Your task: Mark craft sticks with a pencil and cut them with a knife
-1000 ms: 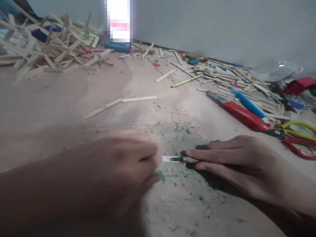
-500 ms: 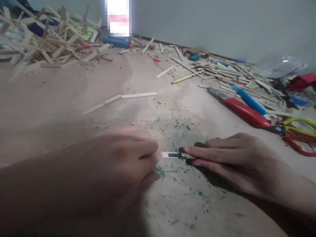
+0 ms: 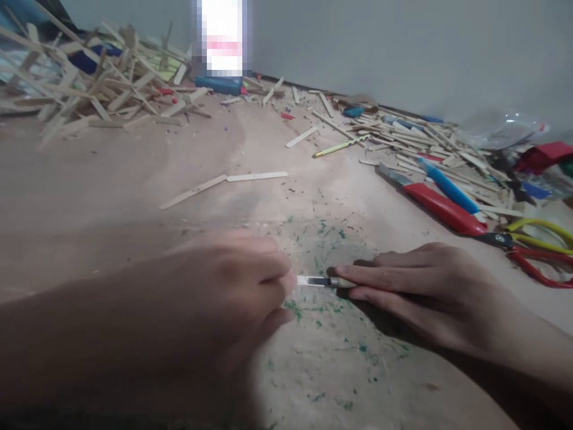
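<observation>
Above the worktop (image 3: 111, 191), the right hand (image 3: 421, 280) is pinching a slim tool (image 3: 317, 281) by its pale handle; the left hand (image 3: 242, 275) is resting curled at its white end, grasp too hidden to tell. Between them, its long axis is running crosswise, white end pointing left. Both seem to be steadying it; the next move calls for careful alignment.

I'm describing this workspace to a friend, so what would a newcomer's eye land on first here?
Probably the glaring, pixelated white patch at the top, left of centre. Next, at the lower middle, the right hand holding a slim tool whose pale end meets the left hand. Then perhaps the bright red-bodied tool at the right and the tangled heap of wooden sticks at the upper left.
</observation>
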Demonstrator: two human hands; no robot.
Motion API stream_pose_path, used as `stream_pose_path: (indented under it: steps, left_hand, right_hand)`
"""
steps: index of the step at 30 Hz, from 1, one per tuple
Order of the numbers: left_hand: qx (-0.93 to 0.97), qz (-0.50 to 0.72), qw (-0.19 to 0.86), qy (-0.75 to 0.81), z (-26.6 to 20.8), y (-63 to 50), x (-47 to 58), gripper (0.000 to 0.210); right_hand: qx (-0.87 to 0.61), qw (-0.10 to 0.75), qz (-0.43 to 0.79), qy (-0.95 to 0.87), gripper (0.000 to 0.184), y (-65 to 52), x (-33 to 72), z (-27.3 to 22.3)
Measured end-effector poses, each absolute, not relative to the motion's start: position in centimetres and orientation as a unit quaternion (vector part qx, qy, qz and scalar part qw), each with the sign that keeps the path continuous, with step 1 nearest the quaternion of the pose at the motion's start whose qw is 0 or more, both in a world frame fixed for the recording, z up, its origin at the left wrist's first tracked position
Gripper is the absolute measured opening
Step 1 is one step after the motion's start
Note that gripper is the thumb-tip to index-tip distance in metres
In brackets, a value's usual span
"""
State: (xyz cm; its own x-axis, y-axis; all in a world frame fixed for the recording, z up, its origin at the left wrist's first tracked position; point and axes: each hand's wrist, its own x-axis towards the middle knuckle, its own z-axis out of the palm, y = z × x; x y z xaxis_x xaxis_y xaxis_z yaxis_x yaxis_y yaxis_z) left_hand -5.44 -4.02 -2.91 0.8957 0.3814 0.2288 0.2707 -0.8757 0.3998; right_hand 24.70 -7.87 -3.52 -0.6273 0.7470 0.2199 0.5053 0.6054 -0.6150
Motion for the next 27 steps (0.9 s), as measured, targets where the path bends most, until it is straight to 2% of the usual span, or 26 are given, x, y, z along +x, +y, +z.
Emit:
stream_pose_path:
  steps: [6, 12, 18, 27]
  left_hand:
    - [0.953, 0.144, 0.194, 0.183, -2.9, -4.23, -5.41, 0.025]
    - [0.964, 0.137, 0.159, 0.165, -2.73, -4.07, -5.24, 0.032]
    - [0.968, 0.135, 0.126, 0.168, -2.63, -3.97, -5.29, 0.036]
    - [0.964, 0.142, 0.152, 0.163, -2.63, -3.69, -5.04, 0.034]
  right_hand:
    - [-0.364, 0.227, 0.228, -0.874, 0.026, -8.14, 24.89, -3.85]
    - [-0.35, 0.232, 0.206, -0.884, 0.024, -8.0, 24.67, -3.74]
    - [-0.365, 0.221, 0.248, -0.87, 0.022, -8.02, 24.71, -3.28]
    - [-0.362, 0.222, 0.234, -0.875, 0.027, -8.01, 24.9, -3.32]
